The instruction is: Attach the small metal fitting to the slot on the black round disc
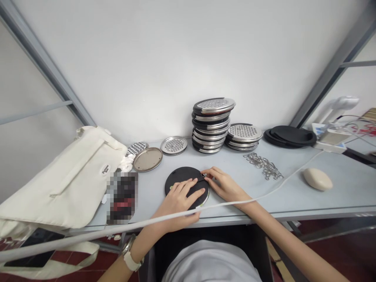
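A round black disc [182, 172] with a pale rim lies near the table's front edge. My left hand [182, 199] rests on it, fingers spread flat across the top and thumb beside the near edge. At the disc's right edge, my right hand [221, 183] pinches a small metal ring [202, 175] between thumb and fingertips. Part of the disc is hidden under my left hand. To the right, several loose metal clips or rings [264, 165] lie in a tangled pile.
Behind stand a tall stack of round graters [211, 127], a shorter stack [243, 135] and black round covers [290, 136]. Loose metal plates [147, 159] lie left, near a cream bag [67, 176]. A white cable [273, 190] crosses in front; a beige oval object [317, 179] sits right.
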A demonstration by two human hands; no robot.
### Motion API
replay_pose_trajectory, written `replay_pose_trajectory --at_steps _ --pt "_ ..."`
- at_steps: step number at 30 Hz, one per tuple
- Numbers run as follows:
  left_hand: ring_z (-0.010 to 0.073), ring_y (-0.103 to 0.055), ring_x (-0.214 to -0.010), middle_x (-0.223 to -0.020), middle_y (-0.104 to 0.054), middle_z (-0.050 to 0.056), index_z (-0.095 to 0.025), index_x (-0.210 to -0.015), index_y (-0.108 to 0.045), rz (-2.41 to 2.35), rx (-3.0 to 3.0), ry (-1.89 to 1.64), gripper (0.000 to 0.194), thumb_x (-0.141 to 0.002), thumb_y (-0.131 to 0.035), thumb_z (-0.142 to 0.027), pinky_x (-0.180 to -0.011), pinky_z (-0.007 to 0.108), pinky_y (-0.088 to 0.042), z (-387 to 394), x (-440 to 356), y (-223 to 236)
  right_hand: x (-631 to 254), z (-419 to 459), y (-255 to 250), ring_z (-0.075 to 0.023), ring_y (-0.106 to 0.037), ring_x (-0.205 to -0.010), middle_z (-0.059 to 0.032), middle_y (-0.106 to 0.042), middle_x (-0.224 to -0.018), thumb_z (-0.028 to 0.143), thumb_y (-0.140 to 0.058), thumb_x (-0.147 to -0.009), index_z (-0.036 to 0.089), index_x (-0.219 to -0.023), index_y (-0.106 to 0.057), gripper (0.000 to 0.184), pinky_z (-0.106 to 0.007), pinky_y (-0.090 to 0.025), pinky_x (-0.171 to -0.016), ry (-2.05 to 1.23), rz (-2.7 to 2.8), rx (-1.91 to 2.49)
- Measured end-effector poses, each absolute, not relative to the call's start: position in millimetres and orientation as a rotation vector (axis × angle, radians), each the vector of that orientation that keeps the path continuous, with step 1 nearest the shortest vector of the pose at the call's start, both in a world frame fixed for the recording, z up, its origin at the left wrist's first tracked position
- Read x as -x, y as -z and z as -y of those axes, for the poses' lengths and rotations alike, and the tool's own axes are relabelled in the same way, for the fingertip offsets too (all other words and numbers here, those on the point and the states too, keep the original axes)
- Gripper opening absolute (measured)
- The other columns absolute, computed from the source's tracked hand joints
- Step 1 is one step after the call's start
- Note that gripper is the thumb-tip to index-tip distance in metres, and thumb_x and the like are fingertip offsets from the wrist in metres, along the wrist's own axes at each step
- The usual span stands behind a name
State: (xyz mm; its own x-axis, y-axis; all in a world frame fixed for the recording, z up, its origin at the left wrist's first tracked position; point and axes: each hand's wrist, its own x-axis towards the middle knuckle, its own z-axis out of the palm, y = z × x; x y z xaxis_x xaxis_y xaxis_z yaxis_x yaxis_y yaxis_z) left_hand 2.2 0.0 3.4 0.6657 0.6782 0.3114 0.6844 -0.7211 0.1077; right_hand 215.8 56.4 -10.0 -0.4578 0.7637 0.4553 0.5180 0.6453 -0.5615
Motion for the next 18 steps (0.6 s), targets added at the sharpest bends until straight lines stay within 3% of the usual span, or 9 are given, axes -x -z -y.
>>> replay_pose_trajectory --at_steps 18 --pt "0.0272 -0.034 -0.131 -0.144 -0.038 0.009 -0.024 -0.133 -0.047 1.169 2.846 0.517 0.053 -0.081 -0.055 -0.03 -0.102 0.044 -0.033 0.5 -2.2 -3.2 -216.0 -57.3 12.2 -0.0223 -0.063 -0.094 -0.0101 -0.067 -0.101 0.014 -0.044 -0.091 0.017 -0.108 -0.055 0.02 -0.039 -0.049 -0.084 -0.385 2.195 1.012"
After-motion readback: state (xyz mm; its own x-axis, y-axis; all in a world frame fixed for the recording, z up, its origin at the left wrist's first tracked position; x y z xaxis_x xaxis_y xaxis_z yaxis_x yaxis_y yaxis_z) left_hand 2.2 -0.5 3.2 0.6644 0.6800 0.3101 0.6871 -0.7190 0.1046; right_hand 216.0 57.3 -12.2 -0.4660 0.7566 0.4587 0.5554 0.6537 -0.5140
